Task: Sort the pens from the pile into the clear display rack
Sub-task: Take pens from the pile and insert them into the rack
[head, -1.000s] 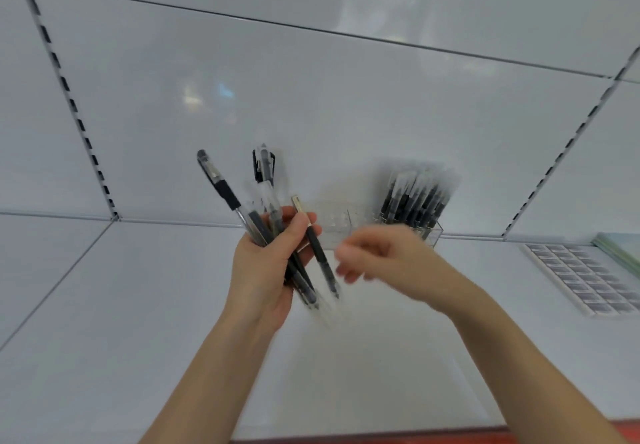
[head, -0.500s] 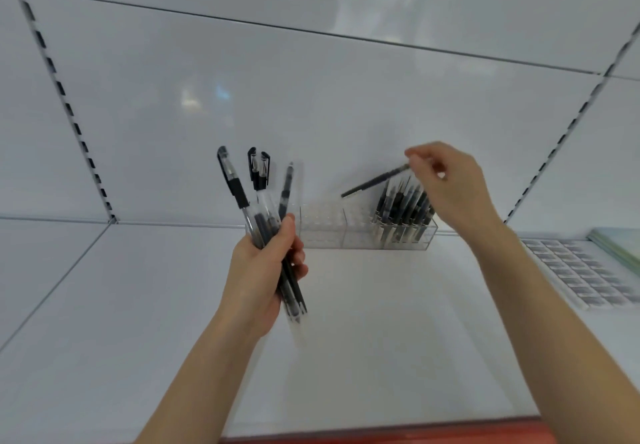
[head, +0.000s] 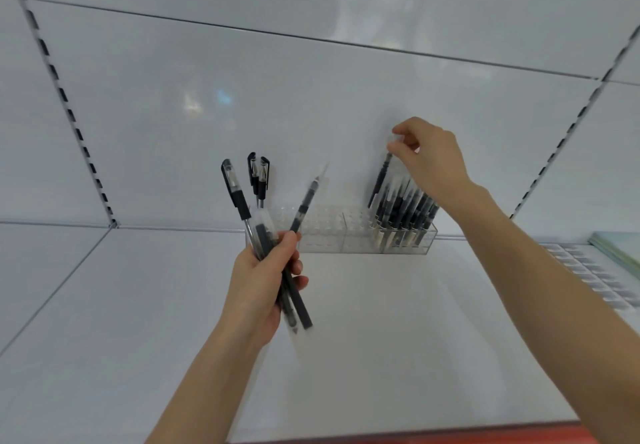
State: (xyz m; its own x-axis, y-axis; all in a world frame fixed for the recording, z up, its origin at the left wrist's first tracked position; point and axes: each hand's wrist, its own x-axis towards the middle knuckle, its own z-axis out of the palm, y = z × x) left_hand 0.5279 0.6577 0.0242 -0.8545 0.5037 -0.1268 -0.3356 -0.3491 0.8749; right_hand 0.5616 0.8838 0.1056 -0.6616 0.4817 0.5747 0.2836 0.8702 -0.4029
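My left hand (head: 265,282) grips a bundle of several black pens (head: 242,197) that fan upward above the fist. The clear display rack (head: 332,235) stands on the white shelf against the back wall, and several pens (head: 405,208) stand in its right section. My right hand (head: 429,163) is raised over that section and pinches the top end of one black pen (head: 379,180), which hangs nearly upright with its lower end among the pens in the rack. The left and middle sections of the rack hold nothing.
The white shelf (head: 381,322) runs to a red front edge (head: 450,436). A tray of small grey compartments (head: 588,270) and a greenish flat item (head: 620,246) lie at the far right. Slotted uprights (head: 65,104) run up the back wall.
My right hand took one pen from the bundle, carried it right to the rack and turned it from slanted to nearly upright over the right section. My left hand barely moved.
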